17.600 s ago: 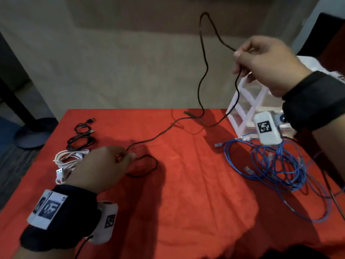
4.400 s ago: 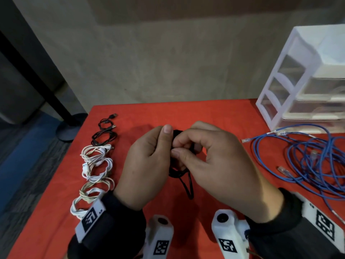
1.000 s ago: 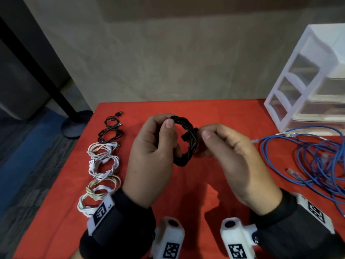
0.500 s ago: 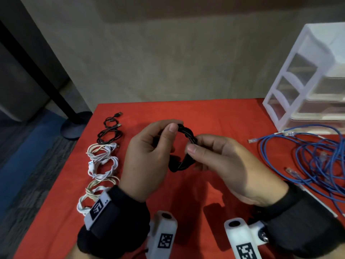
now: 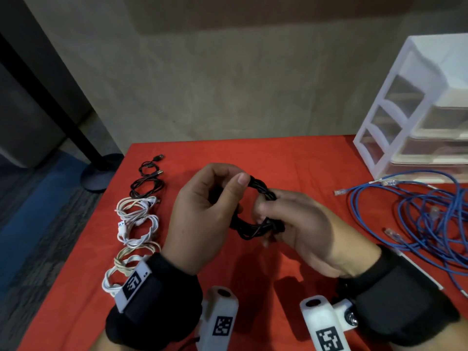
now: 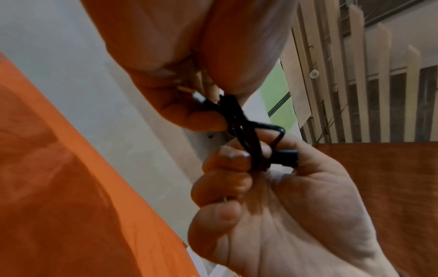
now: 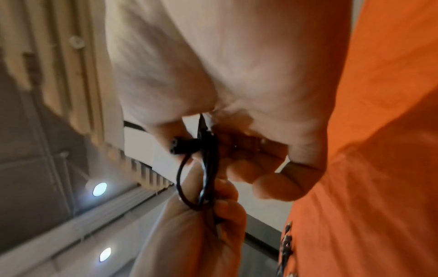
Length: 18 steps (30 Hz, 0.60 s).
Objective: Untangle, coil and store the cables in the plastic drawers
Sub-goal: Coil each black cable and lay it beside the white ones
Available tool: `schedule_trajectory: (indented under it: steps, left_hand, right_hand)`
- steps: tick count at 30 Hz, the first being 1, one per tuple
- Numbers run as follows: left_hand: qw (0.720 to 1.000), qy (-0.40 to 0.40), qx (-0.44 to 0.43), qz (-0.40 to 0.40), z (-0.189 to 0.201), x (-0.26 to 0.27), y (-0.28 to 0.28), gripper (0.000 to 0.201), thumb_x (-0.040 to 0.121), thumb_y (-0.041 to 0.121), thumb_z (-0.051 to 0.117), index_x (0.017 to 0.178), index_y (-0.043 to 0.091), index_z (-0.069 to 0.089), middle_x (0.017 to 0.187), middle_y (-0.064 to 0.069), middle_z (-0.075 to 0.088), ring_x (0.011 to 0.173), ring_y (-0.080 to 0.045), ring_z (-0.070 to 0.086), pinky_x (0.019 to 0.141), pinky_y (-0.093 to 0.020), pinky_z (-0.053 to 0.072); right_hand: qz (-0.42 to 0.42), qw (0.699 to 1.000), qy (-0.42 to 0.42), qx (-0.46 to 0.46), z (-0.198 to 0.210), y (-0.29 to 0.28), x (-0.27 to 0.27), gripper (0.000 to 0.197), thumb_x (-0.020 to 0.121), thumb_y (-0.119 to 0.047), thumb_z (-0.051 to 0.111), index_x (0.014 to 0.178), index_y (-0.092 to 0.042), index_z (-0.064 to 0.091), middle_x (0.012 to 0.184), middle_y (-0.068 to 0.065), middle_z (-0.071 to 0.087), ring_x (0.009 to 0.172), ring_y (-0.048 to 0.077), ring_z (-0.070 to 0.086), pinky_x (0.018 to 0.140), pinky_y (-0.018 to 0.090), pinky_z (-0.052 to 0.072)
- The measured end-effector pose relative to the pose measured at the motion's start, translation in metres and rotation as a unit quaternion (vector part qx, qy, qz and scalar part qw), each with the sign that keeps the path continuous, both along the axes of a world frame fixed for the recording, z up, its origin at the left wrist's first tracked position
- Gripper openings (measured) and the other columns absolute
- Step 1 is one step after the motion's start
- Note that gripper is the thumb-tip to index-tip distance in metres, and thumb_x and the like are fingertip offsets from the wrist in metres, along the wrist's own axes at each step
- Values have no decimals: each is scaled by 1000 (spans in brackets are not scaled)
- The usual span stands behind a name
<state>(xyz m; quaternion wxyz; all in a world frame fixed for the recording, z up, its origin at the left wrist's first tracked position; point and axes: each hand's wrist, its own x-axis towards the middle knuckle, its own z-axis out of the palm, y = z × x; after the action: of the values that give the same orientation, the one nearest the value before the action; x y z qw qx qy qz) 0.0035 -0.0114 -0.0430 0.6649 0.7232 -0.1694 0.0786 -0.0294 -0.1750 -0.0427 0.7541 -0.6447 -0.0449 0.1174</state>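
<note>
A black cable [image 5: 253,229] wound into a small twisted ring hangs above the red table [image 5: 291,160] between both hands. My left hand [image 5: 234,184] pinches the ring's upper left side between thumb and fingers. My right hand [image 5: 266,214] grips the ring's right side, fingers curled round the strands. In the left wrist view the black cable [image 6: 245,131] runs from my left fingers [image 6: 201,114] to the right hand, with a black plug [image 6: 285,158] sticking out. The right wrist view shows the plug [image 7: 180,148] and a short free loop. The white plastic drawers [image 5: 395,117] stand at the far right.
A tangled blue network cable [image 5: 420,219] sprawls in front of the drawers. Along the table's left edge lie a coiled black cable [image 5: 148,184], a white coil [image 5: 138,220] and a beige-white coil [image 5: 126,264]. A dark stand base [image 5: 98,173] sits on the floor at left.
The right hand has slid from the ring's top down its right side and now covers the lower right part. The left hand keeps its pinch; the ring has turned slightly.
</note>
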Motion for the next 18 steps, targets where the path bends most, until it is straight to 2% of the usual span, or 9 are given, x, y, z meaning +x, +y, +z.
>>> schedule_trajectory:
  steps: [2,5,8,10,12,14,16,18]
  left_hand:
    - [1000,-11,6,-1,0,1,2,11,93,26,68,94,15,70,73,-1,65,60,-14,58,55,-26,46]
    - [999,-33,15,15,1,2,4,7,94,21,69,93,14,69,77,-1,69,62,-24,63,57,-28,50]
    - [998,-44,10,35,3,2,7,9,95,24,68,92,15,68,71,0,66,54,-14,57,53,-23,45]
    - [999,-33,-6,29,2,2,7,13,95,27,67,93,15,67,69,-7,63,52,-14,54,51,-27,43]
    - [999,8,-27,27,1,2,5,17,94,28,66,94,12,67,70,-16,61,56,-20,52,52,-31,44]
    - [993,91,-73,5,1,3,5,21,93,32,68,93,10,67,73,-17,60,64,-25,54,59,-40,47]
    - [971,184,-137,-60,1,3,7,25,93,35,69,92,10,66,81,-17,60,72,-29,57,68,-48,49]
    - [952,222,-178,-110,1,3,9,28,93,35,63,93,6,61,82,-18,57,73,-30,56,71,-50,47]
  right_hand:
    - [-7,996,-51,-70,-4,2,-1,19,86,-34,68,72,-21,63,69,3,56,67,21,55,61,42,46]
    - [-2,995,-75,-60,-7,-1,0,10,90,-20,64,93,-11,65,79,6,62,73,19,63,64,38,54]
    - [20,994,-95,-45,-1,-9,2,14,98,-7,64,111,-3,66,90,13,70,81,20,69,70,35,58]
    - [38,992,-110,-42,2,-12,2,18,99,-3,60,116,-2,66,96,20,72,83,22,71,74,34,60]
    - [46,991,-122,-34,2,-12,4,21,99,-2,57,118,-1,65,98,22,73,85,27,71,74,35,60]
    - [48,992,-118,-16,0,-12,5,23,98,-3,56,119,1,64,98,19,73,86,31,71,73,34,59]
    - [63,993,-98,15,-1,-13,5,26,97,-2,55,121,5,61,99,16,73,88,31,72,73,34,59]
    - [73,993,-89,34,0,-14,7,27,96,-2,55,122,5,60,103,12,74,90,27,72,74,32,59]
